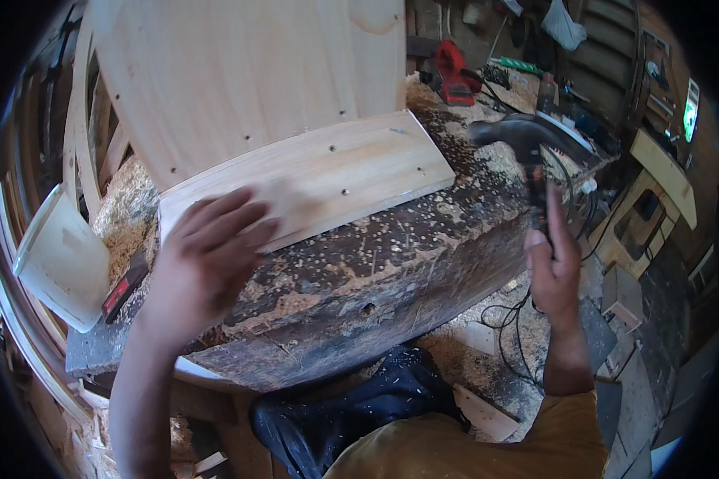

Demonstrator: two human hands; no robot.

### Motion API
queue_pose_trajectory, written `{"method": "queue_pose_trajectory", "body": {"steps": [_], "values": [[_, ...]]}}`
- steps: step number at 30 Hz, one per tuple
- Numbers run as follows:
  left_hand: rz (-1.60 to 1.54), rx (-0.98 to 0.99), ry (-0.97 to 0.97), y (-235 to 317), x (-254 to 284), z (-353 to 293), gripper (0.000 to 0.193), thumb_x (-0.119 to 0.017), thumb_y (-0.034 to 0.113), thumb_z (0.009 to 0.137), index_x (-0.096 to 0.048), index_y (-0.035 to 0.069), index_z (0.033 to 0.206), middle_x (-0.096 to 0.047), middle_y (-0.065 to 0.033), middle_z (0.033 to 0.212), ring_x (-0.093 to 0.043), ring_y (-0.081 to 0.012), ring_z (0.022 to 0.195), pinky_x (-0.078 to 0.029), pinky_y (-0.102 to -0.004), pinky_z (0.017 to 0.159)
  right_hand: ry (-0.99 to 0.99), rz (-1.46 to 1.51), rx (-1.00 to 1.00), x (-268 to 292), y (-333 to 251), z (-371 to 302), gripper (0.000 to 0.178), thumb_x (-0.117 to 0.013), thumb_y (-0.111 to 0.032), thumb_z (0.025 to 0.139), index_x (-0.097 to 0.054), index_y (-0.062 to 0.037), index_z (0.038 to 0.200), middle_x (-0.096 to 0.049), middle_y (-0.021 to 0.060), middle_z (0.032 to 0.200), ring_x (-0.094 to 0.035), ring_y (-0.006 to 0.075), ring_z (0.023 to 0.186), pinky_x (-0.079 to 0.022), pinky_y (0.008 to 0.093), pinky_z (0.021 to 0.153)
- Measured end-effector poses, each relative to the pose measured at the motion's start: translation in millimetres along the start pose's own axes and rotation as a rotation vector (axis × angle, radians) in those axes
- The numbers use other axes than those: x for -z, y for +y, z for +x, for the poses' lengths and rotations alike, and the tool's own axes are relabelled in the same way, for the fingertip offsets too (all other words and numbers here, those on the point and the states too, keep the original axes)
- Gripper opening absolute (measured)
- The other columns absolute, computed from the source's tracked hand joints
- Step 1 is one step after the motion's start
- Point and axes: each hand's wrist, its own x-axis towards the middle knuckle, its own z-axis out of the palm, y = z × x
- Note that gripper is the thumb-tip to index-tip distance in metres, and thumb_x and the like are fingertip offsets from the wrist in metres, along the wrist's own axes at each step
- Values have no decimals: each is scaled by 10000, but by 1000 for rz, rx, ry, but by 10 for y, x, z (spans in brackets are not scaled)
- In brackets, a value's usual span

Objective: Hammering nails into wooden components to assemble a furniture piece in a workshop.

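Observation:
My right hand is wrapped around the handle of a claw hammer, its dark head raised to the right of the workbench and blurred. My left hand hovers over or rests on the left end of a pale wooden board, fingers stretched and smeared by motion; I cannot tell whether it touches. Several dark holes or nail spots dot the board, and a small nail seems to lie near its far right corner. Behind it a larger wooden panel rises, with similar spots along its lower part.
The worn bench is strewn with sawdust. A white bucket and a red-and-black tool sit left. A red tool and bottles stand at the back right. A black cable hangs at right, near wooden pieces on the floor.

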Motion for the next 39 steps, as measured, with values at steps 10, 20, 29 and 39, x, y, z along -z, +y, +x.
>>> {"method": "queue_pose_trajectory", "body": {"steps": [10, 20, 29, 39], "values": [[207, -325, -226, 78, -643, 805, 414, -523, 231, 890, -534, 194, 1302, -473, 21, 1396, -369, -173, 1346, -268, -451, 1143, -61, -194, 451, -340, 333, 60, 613, -580, 25, 843, -414, -133, 1411, -532, 93, 743, -566, 215, 610, -457, 337, 458], [188, -306, -262, 49, -637, 873, 400, -569, 244, 872, -560, 213, 1270, -475, 37, 1394, -364, -172, 1350, -271, -454, 1138, -21, 34, 480, -252, 384, 91, 560, -456, 70, 880, -361, -43, 1420, -605, 217, 1173, -634, 157, 762, -500, 276, 575], [183, -318, -254, 64, -616, 900, 411, -577, 262, 873, -550, 210, 1280, -467, 28, 1401, -356, -179, 1355, -272, -459, 1135, 164, 225, 373, -128, 416, 24, 568, -520, -30, 919, -329, -112, 1448, -609, 102, 843, -509, 115, 536, -480, 246, 461], [212, -300, -276, 65, -607, 868, 420, -534, 316, 898, -528, 197, 1300, -439, 9, 1424, -324, -190, 1371, -235, -463, 1145, -301, -140, 239, -219, 294, 180, 574, -546, 69, 846, -424, -70, 1389, -597, 256, 1148, -651, 352, 958, -549, 376, 738]]}}
